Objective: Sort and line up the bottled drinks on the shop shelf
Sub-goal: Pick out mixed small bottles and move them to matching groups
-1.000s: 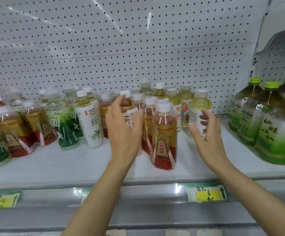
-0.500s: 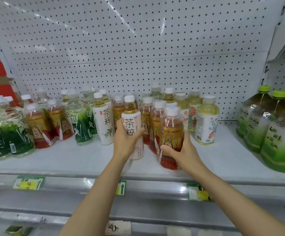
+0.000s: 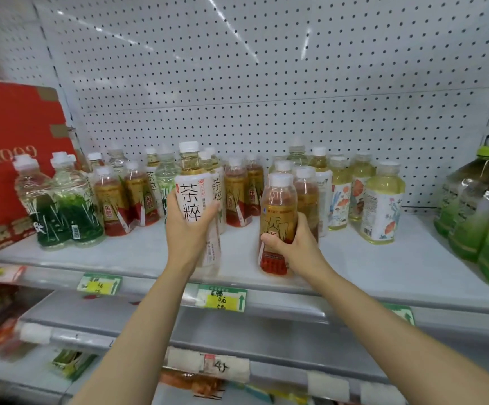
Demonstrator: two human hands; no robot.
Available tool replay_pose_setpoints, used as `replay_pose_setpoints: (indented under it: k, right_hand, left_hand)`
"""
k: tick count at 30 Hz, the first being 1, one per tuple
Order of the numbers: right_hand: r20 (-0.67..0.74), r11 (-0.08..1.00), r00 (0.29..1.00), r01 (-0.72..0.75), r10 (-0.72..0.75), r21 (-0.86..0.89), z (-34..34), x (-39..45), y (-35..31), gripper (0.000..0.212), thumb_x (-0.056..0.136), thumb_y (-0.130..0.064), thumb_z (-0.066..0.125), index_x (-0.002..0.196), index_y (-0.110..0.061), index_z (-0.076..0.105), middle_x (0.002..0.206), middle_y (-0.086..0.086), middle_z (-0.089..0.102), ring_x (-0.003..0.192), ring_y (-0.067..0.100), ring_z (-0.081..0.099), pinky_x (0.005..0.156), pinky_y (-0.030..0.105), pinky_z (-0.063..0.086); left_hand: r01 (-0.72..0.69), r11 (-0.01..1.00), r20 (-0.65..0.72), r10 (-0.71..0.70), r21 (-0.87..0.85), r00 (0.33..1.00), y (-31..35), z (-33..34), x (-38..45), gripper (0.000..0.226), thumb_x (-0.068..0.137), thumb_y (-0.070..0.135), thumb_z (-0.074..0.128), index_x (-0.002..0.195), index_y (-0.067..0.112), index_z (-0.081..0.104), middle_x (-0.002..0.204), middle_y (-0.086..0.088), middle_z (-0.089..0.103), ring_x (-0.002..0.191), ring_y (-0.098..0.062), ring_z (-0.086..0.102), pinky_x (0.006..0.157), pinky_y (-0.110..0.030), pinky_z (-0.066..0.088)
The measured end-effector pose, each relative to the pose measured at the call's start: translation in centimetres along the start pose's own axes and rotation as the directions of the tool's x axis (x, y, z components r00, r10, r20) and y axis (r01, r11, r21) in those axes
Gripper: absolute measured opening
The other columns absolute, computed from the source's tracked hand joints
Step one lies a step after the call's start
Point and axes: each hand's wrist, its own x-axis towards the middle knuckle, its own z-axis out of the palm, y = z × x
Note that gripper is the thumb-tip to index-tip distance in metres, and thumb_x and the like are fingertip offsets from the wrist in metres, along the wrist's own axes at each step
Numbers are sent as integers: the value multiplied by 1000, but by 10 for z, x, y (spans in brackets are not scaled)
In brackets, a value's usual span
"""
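My left hand (image 3: 186, 230) grips a white-labelled tea bottle (image 3: 192, 197) with black characters, held at the front of the white shelf (image 3: 138, 252). My right hand (image 3: 293, 244) grips a red-and-gold labelled tea bottle (image 3: 276, 220) near the shelf's front edge. Behind them stand more red-gold bottles (image 3: 237, 194), white-labelled bottles (image 3: 217, 185) and pale yellow floral-labelled bottles (image 3: 382, 206). At the left stand green-labelled clear bottles (image 3: 73, 206) and further red-gold bottles (image 3: 111, 200).
Large green-capped tea jugs (image 3: 477, 206) fill the shelf's right end. A red carton (image 3: 9, 159) stands at the far left. A white pegboard (image 3: 266, 83) backs the shelf. Price tags (image 3: 221, 298) line the front rail; lower shelves hold other goods.
Both hands have closed round their bottles and drawn them toward the shelf's front. The left hand has lifted the white-labelled bottle leftward. The camera has shifted left, showing the red carton.
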Motion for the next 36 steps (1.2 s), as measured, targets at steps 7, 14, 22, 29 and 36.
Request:
replay_pose_setpoints:
  k: [7, 14, 22, 29, 36]
  right_hand:
    - [-89, 995, 996, -30, 21, -99, 52, 41, -2, 80, 80, -45, 75, 140, -15, 31, 137, 1, 52, 125, 19, 51, 104, 36, 43]
    - [-45, 994, 999, 8, -13, -104, 84, 50, -4, 74, 84, -39, 73, 140, -16, 30, 135, 2, 54, 116, 12, 52, 98, 29, 44]
    - [-490, 824, 762, 99, -423, -557, 45, 17, -8, 63, 85, -46, 67, 135, -15, 45, 133, 5, 48, 123, 20, 42, 104, 34, 36]
    - [-540, 906, 838, -167, -76, -388, 19, 33, 10, 107, 81, -37, 77, 154, -30, -1, 158, 9, 23, 143, 29, 27, 114, 52, 29]
    - [-496, 847, 861, -176, -114, -501, 33, 29, 15, 91, 81, -43, 73, 148, -26, 13, 145, 11, 36, 130, 31, 41, 101, 51, 44]
  left_hand:
    - [-29, 999, 96, 30, -16, 995, -15, -29, 36, 47, 86, 26, 76, 119, 27, 43, 112, 4, 62, 104, -13, 63, 78, -21, 52]
    - [-52, 997, 229, 63, -56, 971, -33, -31, 58, 61, 77, 42, 77, 127, 25, 47, 115, 7, 66, 104, -10, 66, 86, -35, 56]
    - [-46, 992, 308, 81, -120, 948, -49, -32, 66, 62, 79, 39, 76, 131, 31, 43, 116, 11, 63, 105, -8, 64, 87, -34, 55]
    - [20, 985, 307, 35, -173, 951, -53, -24, 69, 53, 85, 24, 76, 121, 35, 39, 110, 14, 61, 99, -3, 62, 75, -20, 49]
    - [34, 980, 301, 27, -197, 953, -55, -19, 70, 54, 83, 27, 76, 126, 31, 43, 114, 11, 63, 103, -9, 64, 81, -27, 54]
